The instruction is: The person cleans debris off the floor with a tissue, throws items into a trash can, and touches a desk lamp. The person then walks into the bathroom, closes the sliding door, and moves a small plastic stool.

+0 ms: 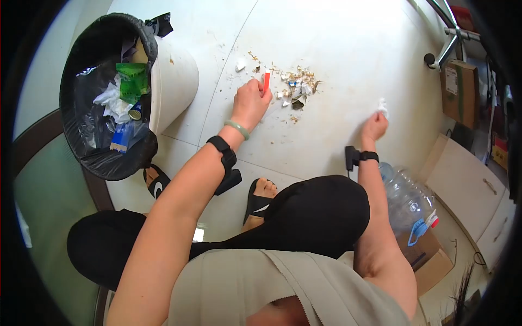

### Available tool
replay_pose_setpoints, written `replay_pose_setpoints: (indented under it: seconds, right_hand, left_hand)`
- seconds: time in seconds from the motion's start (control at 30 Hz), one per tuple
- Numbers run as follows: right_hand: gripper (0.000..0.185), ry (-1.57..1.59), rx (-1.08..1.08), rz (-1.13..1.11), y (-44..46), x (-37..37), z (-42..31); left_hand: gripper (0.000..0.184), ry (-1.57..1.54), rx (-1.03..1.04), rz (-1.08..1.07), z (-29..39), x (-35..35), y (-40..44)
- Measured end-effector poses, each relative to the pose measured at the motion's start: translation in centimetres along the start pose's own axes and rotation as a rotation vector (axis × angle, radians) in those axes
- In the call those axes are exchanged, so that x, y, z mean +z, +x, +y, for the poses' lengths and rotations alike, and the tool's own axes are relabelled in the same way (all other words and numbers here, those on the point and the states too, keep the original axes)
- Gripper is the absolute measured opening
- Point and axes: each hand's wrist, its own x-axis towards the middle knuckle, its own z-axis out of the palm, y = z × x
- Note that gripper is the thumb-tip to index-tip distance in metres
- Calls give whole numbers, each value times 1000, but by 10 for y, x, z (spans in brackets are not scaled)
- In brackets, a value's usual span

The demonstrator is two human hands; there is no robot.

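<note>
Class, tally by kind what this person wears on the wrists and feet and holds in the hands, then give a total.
Black wrist straps: 2
Green bangle: 1
Black sandals: 2
Red strip in the left hand: 1
White scrap in the right hand: 1
Total: 7

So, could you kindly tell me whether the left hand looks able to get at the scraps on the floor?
Probably yes: the left hand is close beside the scraps, with nothing visible standing between them, though the red item it holds might hamper picking them up.
</note>
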Motion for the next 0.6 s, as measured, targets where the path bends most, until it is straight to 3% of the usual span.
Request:
replay_pose_setpoints:
  seconds: [0.17, 0.27, 0.33, 0.43, 0.47, 0.6]
  right_hand:
    - [15, 434, -145, -131, -54, -19, -168]
    - [14, 689, -199, -346, -70, -29, -227]
    - [13, 763, -260, -366, -68, -21, -243]
    - [11, 1134, 179, -1010, -39, -39, -267]
    - [10, 1098, 220, -1091, -23, -41, -277]
    - [16, 1083, -100, -982, 40, -31, -340]
  left_hand:
    - [15, -108, 118, 10, 73, -38, -42]
    - [12, -230, 244, 12, 130, -92, -74]
    - [10, -192, 329, 114, 155, -137, -91]
    - [11, -221, 114, 261, 165, -207, -104]
    - [10, -255, 64, 318, 160, -225, -106]
    - [15, -14, -115, 413, 116, -269, -100]
